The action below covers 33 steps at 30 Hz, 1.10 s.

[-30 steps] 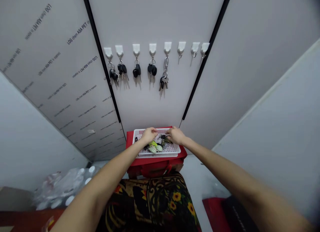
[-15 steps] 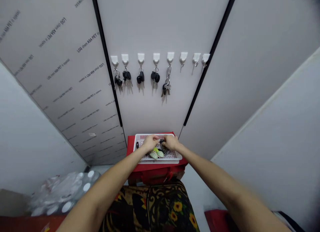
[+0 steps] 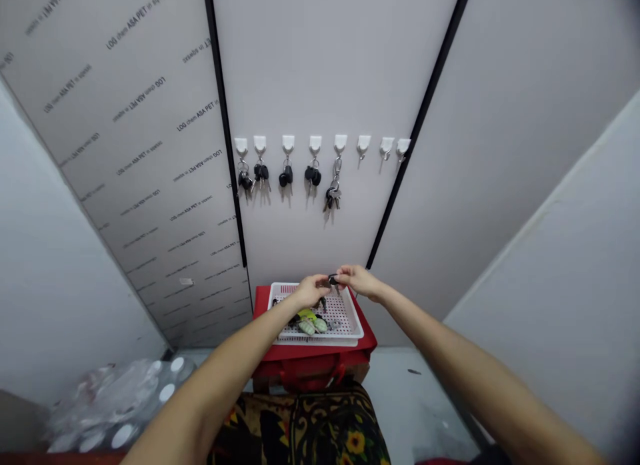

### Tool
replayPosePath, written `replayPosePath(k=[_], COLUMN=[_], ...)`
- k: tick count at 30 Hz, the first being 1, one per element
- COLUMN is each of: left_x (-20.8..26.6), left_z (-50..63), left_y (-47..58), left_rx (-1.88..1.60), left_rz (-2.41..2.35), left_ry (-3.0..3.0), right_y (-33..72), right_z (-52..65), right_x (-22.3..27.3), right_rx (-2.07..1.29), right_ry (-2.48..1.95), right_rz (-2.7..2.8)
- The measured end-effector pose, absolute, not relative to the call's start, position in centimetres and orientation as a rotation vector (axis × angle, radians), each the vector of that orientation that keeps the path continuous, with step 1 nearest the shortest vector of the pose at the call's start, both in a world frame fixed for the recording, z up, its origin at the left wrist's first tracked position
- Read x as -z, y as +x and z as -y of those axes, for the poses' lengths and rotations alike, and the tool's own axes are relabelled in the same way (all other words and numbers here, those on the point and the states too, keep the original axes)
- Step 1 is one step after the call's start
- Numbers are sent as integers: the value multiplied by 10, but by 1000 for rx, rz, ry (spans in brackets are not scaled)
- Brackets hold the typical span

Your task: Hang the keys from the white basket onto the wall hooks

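Above the white plastic basket [image 3: 350,318], my right hand [image 3: 359,280] pinches a small bunch of keys [image 3: 334,279] with a black head and metal blades hanging down. My left hand [image 3: 312,290] meets it from the left, its fingertips closed at the same bunch; exactly which part they grip is too small to tell. In the basket lie more dark keys and several green and yellow items [image 3: 313,323], partly behind my left wrist. On the wall, key bunches [image 3: 313,176] with mostly black heads hang from the left and middle white hooks [image 3: 315,143].
Three white hooks [image 3: 387,145] at the right carry no keys. Under the basket is a red bag [image 3: 310,358] or covered box. Wrapped plastic bottles [image 3: 125,398] stand at lower left. Black strips [image 3: 425,111] run down the wall panels. Flowered fabric [image 3: 300,425] lies below.
My hands have lifted from inside the basket to above its back right part, with the keys now in view between them. The camera has tilted slightly upward.
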State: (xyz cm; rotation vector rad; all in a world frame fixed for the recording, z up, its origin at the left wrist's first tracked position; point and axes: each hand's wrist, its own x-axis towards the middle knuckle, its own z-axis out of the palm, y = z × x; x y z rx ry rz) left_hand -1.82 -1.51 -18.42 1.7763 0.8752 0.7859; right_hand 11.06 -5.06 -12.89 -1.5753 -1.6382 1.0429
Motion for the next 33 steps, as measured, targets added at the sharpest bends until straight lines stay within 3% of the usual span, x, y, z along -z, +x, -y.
replayPosePath(k=[14,24,33], left_x=[153,136,94], left_z=[26,23,18], left_y=[-8,7,-13], left_rx=[-734,-850,-860], left_rz=[-848,-843,-859], left_ry=[1652,1645,1588], right_y=[128,133,153], right_z=[55,58,61], right_x=[89,79,84], right_rx=[-1154,-1227,-1193], right_ry=[-1310,-1154,-1192], right_rz=[1355,1235,1215])
